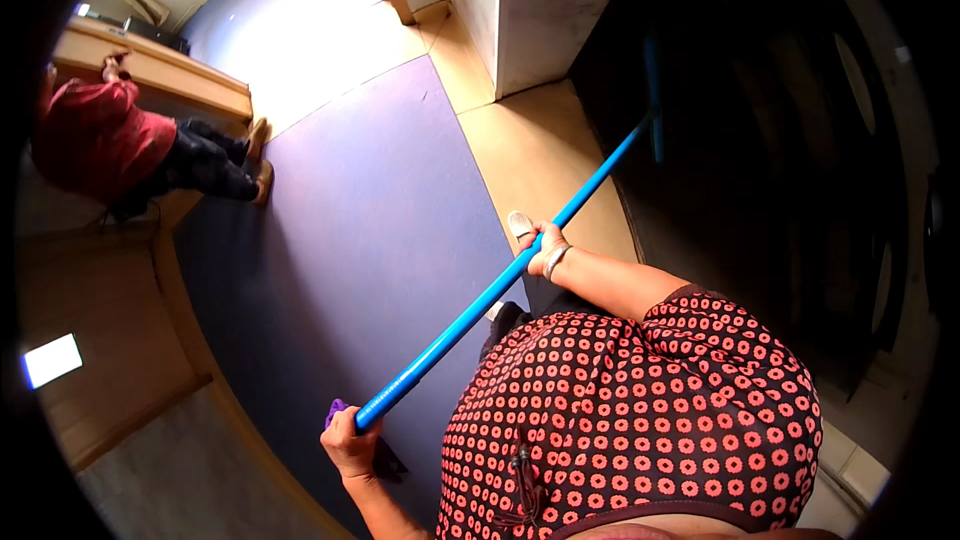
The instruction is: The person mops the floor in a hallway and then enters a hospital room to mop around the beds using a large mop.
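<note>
A long blue pole (465, 313) runs slantwise across the view. My left hand (351, 441) is closed around its near end, with a bit of purple cloth (337, 409) beside the fingers. Further along the pole, my right hand (546, 246), with a silver-coloured bangle at the wrist, grips it too. The far end bears a narrow blue crosspiece (655, 109) in deep shadow at the right; it looks like a floor squeegee or mop head, but darkness hides its details.
A person in a red top (112, 139) stands at a wooden counter (180, 75) at the upper left. A grey-blue floor (390, 187) with a tan border (540, 157) lies ahead. A pale wall corner (498, 22) juts in above. Dark, unclear shapes fill the right.
</note>
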`<state>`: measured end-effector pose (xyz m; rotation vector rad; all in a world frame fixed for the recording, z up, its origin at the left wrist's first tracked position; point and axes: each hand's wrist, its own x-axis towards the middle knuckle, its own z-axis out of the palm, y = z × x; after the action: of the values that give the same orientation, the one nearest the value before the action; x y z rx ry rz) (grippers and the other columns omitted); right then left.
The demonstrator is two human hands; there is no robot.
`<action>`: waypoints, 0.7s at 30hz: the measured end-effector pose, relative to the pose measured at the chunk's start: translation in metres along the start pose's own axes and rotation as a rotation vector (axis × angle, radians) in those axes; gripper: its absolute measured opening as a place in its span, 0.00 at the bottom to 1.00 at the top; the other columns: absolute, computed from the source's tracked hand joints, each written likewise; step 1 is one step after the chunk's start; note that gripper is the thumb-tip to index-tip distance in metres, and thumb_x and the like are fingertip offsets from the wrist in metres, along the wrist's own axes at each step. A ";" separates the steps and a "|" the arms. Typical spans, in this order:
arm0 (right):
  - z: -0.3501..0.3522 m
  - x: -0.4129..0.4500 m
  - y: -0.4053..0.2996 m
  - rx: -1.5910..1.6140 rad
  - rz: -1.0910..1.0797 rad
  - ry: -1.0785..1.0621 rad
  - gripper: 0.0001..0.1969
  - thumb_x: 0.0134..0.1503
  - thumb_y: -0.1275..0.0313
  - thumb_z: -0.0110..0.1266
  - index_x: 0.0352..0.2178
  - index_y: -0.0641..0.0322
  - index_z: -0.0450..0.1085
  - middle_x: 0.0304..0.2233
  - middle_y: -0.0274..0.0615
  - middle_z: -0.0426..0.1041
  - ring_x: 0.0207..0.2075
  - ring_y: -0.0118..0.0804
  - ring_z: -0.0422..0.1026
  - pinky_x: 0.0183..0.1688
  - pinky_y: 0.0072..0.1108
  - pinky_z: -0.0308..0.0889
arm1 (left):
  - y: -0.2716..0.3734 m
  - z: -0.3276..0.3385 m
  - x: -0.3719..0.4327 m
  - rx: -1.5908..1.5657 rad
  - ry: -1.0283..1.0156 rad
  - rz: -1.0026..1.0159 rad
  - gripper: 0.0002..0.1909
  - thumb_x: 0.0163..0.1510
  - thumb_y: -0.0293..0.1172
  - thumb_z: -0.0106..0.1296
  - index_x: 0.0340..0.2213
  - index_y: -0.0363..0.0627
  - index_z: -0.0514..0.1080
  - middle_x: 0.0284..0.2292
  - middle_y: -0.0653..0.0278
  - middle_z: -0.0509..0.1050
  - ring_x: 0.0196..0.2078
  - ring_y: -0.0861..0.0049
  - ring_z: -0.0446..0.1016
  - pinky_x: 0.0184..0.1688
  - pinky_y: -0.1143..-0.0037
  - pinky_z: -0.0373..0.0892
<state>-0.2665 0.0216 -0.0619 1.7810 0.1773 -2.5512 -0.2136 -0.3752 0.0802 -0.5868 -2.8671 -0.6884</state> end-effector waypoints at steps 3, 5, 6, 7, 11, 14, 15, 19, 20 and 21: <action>-0.019 0.011 0.007 0.032 0.037 0.136 0.08 0.37 0.69 0.42 0.11 0.52 0.51 0.06 0.33 0.51 0.08 0.30 0.54 0.15 0.25 0.55 | 0.003 -0.010 -0.001 -0.013 -0.048 -0.012 0.12 0.25 0.28 0.55 0.15 0.43 0.62 0.13 0.61 0.63 0.16 0.66 0.64 0.22 0.75 0.64; -0.031 0.014 0.012 0.038 0.041 0.154 0.08 0.38 0.69 0.42 0.12 0.53 0.52 0.07 0.35 0.53 0.09 0.33 0.55 0.17 0.28 0.56 | 0.008 -0.018 -0.005 -0.026 -0.103 -0.068 0.12 0.25 0.26 0.55 0.15 0.42 0.62 0.14 0.59 0.63 0.17 0.65 0.64 0.28 0.75 0.65; -0.033 0.011 0.012 0.029 0.060 0.138 0.08 0.38 0.68 0.42 0.12 0.54 0.52 0.07 0.36 0.53 0.11 0.34 0.56 0.19 0.29 0.57 | 0.010 -0.020 -0.007 -0.020 -0.080 -0.043 0.13 0.24 0.26 0.55 0.15 0.41 0.62 0.14 0.59 0.63 0.17 0.65 0.64 0.25 0.74 0.64; -0.033 0.009 0.014 -0.001 0.063 0.144 0.08 0.39 0.68 0.42 0.13 0.55 0.53 0.09 0.37 0.55 0.12 0.34 0.57 0.21 0.29 0.58 | 0.012 -0.025 -0.008 -0.012 -0.084 -0.058 0.13 0.24 0.26 0.55 0.15 0.41 0.62 0.14 0.59 0.63 0.17 0.65 0.64 0.24 0.75 0.63; -0.017 -0.019 0.035 -0.311 0.041 0.133 0.07 0.41 0.68 0.41 0.18 0.60 0.57 0.15 0.41 0.60 0.20 0.36 0.60 0.27 0.32 0.59 | 0.022 -0.047 -0.031 0.059 -0.169 -0.221 0.12 0.24 0.29 0.55 0.15 0.41 0.63 0.13 0.59 0.64 0.15 0.65 0.64 0.27 0.73 0.65; -0.020 -0.023 0.053 -0.393 0.027 0.088 0.06 0.41 0.76 0.41 0.24 0.64 0.56 0.18 0.43 0.59 0.20 0.36 0.62 0.25 0.29 0.62 | 0.044 -0.069 -0.057 0.071 -0.293 -0.283 0.10 0.30 0.30 0.53 0.20 0.43 0.65 0.17 0.57 0.65 0.19 0.65 0.65 0.23 0.73 0.62; -0.024 -0.023 0.057 -0.458 0.012 0.068 0.06 0.41 0.77 0.42 0.24 0.64 0.56 0.18 0.43 0.60 0.20 0.35 0.63 0.23 0.27 0.63 | 0.046 -0.073 -0.067 0.061 -0.341 -0.335 0.10 0.32 0.31 0.52 0.20 0.43 0.65 0.16 0.59 0.66 0.18 0.68 0.64 0.22 0.74 0.61; -0.016 -0.023 0.052 -0.635 -0.031 0.043 0.06 0.41 0.78 0.43 0.24 0.64 0.57 0.18 0.40 0.61 0.20 0.32 0.64 0.20 0.25 0.63 | 0.083 -0.073 -0.076 0.010 -0.353 -0.413 0.10 0.36 0.32 0.53 0.24 0.44 0.67 0.18 0.62 0.67 0.19 0.76 0.65 0.24 0.78 0.63; -0.013 -0.019 0.046 -0.726 -0.029 0.021 0.06 0.41 0.78 0.43 0.25 0.64 0.57 0.18 0.40 0.61 0.20 0.32 0.64 0.20 0.25 0.63 | 0.098 -0.073 -0.067 0.008 -0.398 -0.425 0.12 0.35 0.32 0.53 0.25 0.43 0.67 0.19 0.59 0.68 0.21 0.73 0.66 0.25 0.77 0.63; -0.007 -0.015 0.040 -0.700 -0.045 0.049 0.06 0.42 0.78 0.43 0.25 0.64 0.57 0.19 0.40 0.62 0.19 0.32 0.64 0.20 0.25 0.64 | 0.098 -0.067 -0.065 -0.002 -0.352 -0.327 0.13 0.34 0.32 0.54 0.25 0.42 0.67 0.21 0.58 0.68 0.21 0.71 0.67 0.26 0.76 0.64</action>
<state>-0.2513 -0.0181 -0.0535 1.5489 0.9760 -2.0697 -0.1125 -0.3483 0.1657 -0.2587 -3.3371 -0.6900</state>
